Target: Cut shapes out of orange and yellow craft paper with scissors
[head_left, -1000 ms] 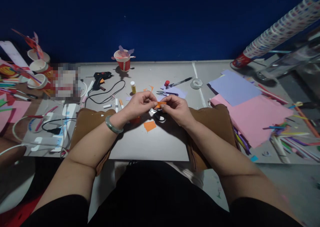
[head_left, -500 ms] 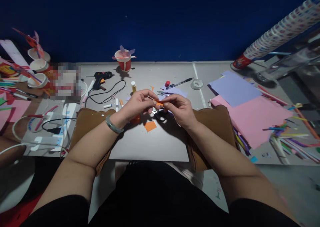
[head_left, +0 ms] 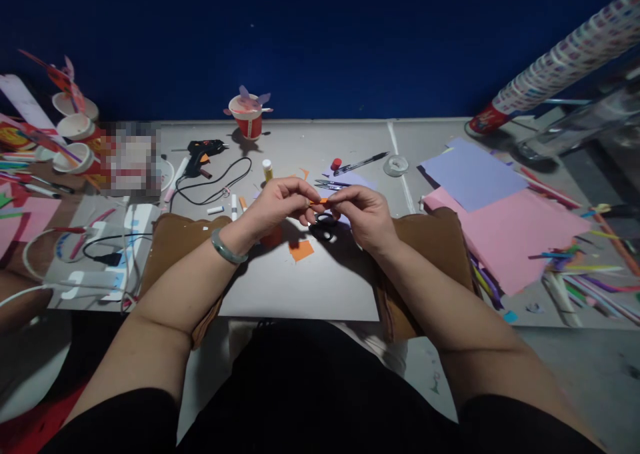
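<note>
1. Table (head_left: 300, 294), gray and pretty cluttered, took up the whole middle. Clock directions here ran from the center of the view, with 12 straight ahead.
2. Two brown cushions (head_left: 173, 241) (head_left: 425, 234) sat on it, around 9 and 3.
3. A tall stack of paper cups (head_left: 560, 67) was out at 2.
4. Pink paper (head_left: 515, 241) lay just past 3, with a purple sheet (head_left: 473, 174) overlapping its far side.
5. Left hand (head_left: 280, 204) was at 9, thumb and index pinching one end of something orange, the other fingers kinda bent underneath.
6. Right hand (head_left: 367, 217) was at 3, thumb and index pinching the opposite end. Couldn't tell what its other fingers were doing.
7. A black glue gun (head_left: 203, 157) lay at 10, and a red paper cup (head_left: 249, 117) with purple petal shapes stood upright at 11.
8. Black-handled scissors (head_left: 318, 227) were at 6, right below the fingers. Small snips (head_left: 334, 186) lay at 1.
9. Tape roll (head_left: 396, 173) was at 2, glue stick (head_left: 267, 169) upright at 10.
10. An orange scrap (head_left: 301, 251) lay flat at 7.
11. Tiniest thing: that orange paper strip (head_left: 324, 201), dead center, stretched between both hands.
</note>
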Motion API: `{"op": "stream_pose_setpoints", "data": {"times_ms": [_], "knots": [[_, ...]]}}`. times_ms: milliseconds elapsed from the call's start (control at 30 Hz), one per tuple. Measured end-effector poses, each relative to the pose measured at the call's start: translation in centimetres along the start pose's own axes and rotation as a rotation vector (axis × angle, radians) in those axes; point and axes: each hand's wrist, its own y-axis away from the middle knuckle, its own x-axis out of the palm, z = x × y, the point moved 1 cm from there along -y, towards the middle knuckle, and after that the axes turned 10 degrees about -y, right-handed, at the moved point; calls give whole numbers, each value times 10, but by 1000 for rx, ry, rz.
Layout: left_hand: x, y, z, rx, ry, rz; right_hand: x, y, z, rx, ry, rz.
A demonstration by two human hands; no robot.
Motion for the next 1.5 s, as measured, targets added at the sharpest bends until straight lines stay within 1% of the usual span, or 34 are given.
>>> {"op": "stream_pose_setpoints", "data": {"times_ms": [167, 233, 400, 500, 567, 667, 800, 867, 1033, 1100, 1200, 1367, 1500], "knots": [[-1, -3, 3, -5, -24, 15, 2, 4, 8, -147, 185, 5], [-1, -4, 5, -6, -29, 12, 2, 5, 8, -177, 219, 12], [-3, -4, 6, -60, 7, 15, 1, 4, 4, -146, 158, 29], [-3, -3, 6, -57, 21, 16, 2, 4, 4, -114, 128, 28], [-2, -3, 7, -30, 11, -4, 3, 4, 4, -74, 126, 12], [2, -3, 6, 38, -49, -69, 3, 3, 4, -19, 99, -22], [7, -2, 6, 128, -169, -139, 2, 0, 3, 33, 29, 28], [8, -1, 8, 171, -210, -141, 2, 0, 3, 45, 23, 36], [8, -2, 17, 313, -261, -142, 4, 1, 6, 64, 58, 0], [8, -3, 19, 327, -263, -143, 5, 1, 7, 80, 54, 15], [8, -2, 17, 261, -234, -108, 3, 0, 8, 83, 57, 49], [7, -2, 11, 42, -170, -29, -1, -2, 10, 38, 116, 80], [6, -3, 11, 4, -223, 30, 2, 0, 11, -16, 189, 94]]}}
